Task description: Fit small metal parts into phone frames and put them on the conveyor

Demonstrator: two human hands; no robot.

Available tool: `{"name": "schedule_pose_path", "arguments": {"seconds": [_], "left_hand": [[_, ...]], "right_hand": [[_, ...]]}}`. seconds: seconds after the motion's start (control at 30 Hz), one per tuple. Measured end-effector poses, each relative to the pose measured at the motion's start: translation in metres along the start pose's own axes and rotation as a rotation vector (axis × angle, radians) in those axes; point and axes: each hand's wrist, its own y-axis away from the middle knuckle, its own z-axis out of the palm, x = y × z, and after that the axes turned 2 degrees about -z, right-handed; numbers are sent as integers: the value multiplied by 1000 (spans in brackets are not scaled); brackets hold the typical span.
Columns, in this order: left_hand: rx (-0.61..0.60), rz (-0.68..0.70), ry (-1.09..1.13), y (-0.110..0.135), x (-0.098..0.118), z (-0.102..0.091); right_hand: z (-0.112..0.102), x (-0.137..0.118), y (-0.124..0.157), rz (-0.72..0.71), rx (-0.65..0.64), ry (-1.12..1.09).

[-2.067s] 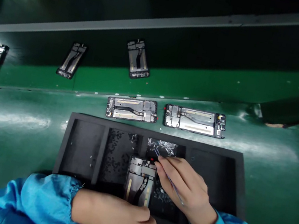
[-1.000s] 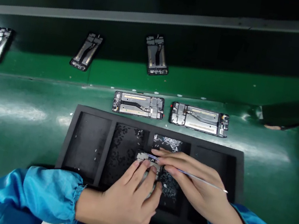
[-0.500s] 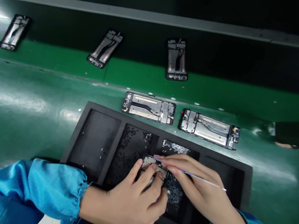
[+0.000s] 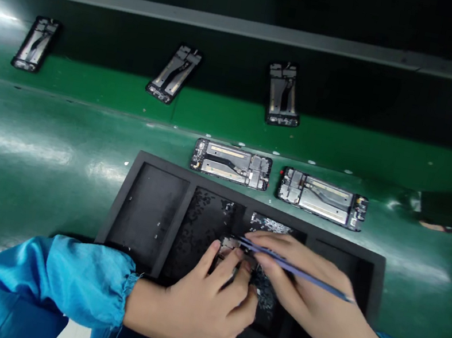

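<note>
My left hand [image 4: 203, 299] lies over a phone frame [image 4: 230, 248] resting on the black foam tray [image 4: 156, 168], fingers curled and pressing it down; most of the frame is hidden under the hand. Pinched in my right hand [image 4: 301, 287] are thin tweezers [image 4: 291, 268], whose tip touches the top of that frame. Small dark parts lie scattered in the tray's middle compartments. Both arms wear blue sleeves.
Two phone frames [image 4: 232, 164] [image 4: 321, 197] lie flat just behind the tray on the green bench. Several more frames [image 4: 283, 94] [image 4: 173, 72] [image 4: 36, 42] ride the green conveyor belt farther back. Another person's fingers [image 4: 432, 226] show at the right edge.
My left hand moved up from the tray's near edge onto the phone frame. The right hand turned the tweezers to lie nearly level with the tip on the frame. The view shifted left.
</note>
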Motion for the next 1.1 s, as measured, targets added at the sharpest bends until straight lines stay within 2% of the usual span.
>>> {"name": "schedule_pose_path", "arguments": {"seconds": [0.07, 0.13, 0.27, 0.33, 0.5, 0.63, 0.77, 0.87, 0.93, 1.0, 1.03, 1.1], "left_hand": [[0, -1, -5, 0, 0, 0], [2, -5, -13, 0, 1, 0], [3, -19, 7, 0, 1, -3], [-6, -32, 35, 0, 0, -4], [-1, -41, 75, 0, 1, -6], [51, -44, 84, 1, 2, -2], [61, -36, 77, 3, 4, 3], [74, -56, 127, 2, 6, -1], [120, -124, 261, -1, 5, -9], [178, -276, 495, -8, 0, -20], [208, -387, 663, -13, -4, -26], [246, -711, 1143, -23, -17, -35]], "right_hand": [[3, 7, 2, 120, 163, -13], [9, 15, 0, 209, 229, -67], [20, 29, -10, 162, 59, -131], [22, 31, -14, 120, 29, -113], [22, 30, -14, 65, 60, -65], [22, 27, -12, 20, 67, -39], [22, 24, -13, 22, 61, -40], [23, 23, -15, 11, 63, -40], [23, 23, -15, 14, 82, -72], [21, 22, -14, 33, 118, -117], [19, 21, -13, 41, 144, -131], [16, 17, -8, 48, 249, -174]]}}
